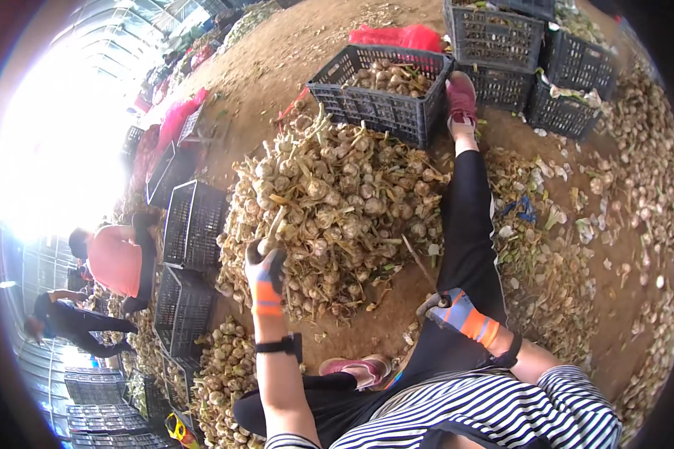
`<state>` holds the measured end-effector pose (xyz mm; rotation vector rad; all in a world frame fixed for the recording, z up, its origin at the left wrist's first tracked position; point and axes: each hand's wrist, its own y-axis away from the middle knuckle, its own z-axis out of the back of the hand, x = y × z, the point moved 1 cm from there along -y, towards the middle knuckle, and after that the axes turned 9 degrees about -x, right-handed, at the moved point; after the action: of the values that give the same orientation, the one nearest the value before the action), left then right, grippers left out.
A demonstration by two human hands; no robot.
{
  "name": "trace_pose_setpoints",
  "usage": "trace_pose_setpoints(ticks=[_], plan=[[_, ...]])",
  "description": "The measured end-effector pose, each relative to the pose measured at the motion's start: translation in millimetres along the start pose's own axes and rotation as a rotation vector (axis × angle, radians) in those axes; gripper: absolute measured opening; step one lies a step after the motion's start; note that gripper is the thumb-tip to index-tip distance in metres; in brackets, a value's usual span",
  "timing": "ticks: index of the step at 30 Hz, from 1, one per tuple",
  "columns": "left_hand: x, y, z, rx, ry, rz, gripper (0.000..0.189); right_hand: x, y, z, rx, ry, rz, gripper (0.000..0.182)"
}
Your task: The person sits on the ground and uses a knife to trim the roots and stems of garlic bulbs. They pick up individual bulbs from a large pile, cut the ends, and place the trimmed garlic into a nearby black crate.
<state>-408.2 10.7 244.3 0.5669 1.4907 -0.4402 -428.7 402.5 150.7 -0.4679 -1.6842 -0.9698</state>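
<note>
A large heap of garlic bulbs [337,207] with dry stems lies on the ground before me. At its lower left edge, my left hand [266,269], in a grey, white and orange glove, grips a garlic bulb [267,245] whose stem points up. My right hand [455,314], gloved likewise, is closed around the handle of a thin metal tool [419,261] near my thigh. The tool's slender shaft reaches towards the heap; its exact kind cannot be told. Beyond the heap, a black plastic crate [370,104] holds some trimmed bulbs.
Stacked black crates [494,39] stand at the upper right, beside my extended foot. More crates [194,224] line the left side, with two people [115,258] beyond them. Garlic skins and leaf scraps [556,269] cover ground at right. Another garlic pile [224,387] lies lower left.
</note>
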Motion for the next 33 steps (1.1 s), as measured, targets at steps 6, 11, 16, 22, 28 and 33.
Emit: trace_pose_setpoints(ticks=[6, 11, 16, 22, 28, 33], plan=[[-5, 130, 34, -0.017, 0.693, 0.163, 0.022, 30, -7, -32, 0.119, 0.194, 0.114, 0.018], [33, 200, 44, -0.087, 0.367, 0.183, 0.034, 56, 0, -70, 0.194, 0.59, 0.182, 0.025], [57, 216, 51, -0.122, 0.362, 0.225, 0.042, 64, 19, -108, 0.443, 1.083, 0.597, 0.028], [37, 232, 56, -0.089, -0.09, -0.083, 0.029, 70, 28, -141, 0.513, 1.267, 0.709, 0.027], [48, 236, 59, -0.054, 0.145, 0.095, 0.027, 85, 35, -148, 0.514, 1.349, 0.66, 0.03], [52, 238, 58, -0.057, 0.145, 0.031, 0.029, 78, 25, -142, 0.568, 1.372, 0.599, 0.033]])
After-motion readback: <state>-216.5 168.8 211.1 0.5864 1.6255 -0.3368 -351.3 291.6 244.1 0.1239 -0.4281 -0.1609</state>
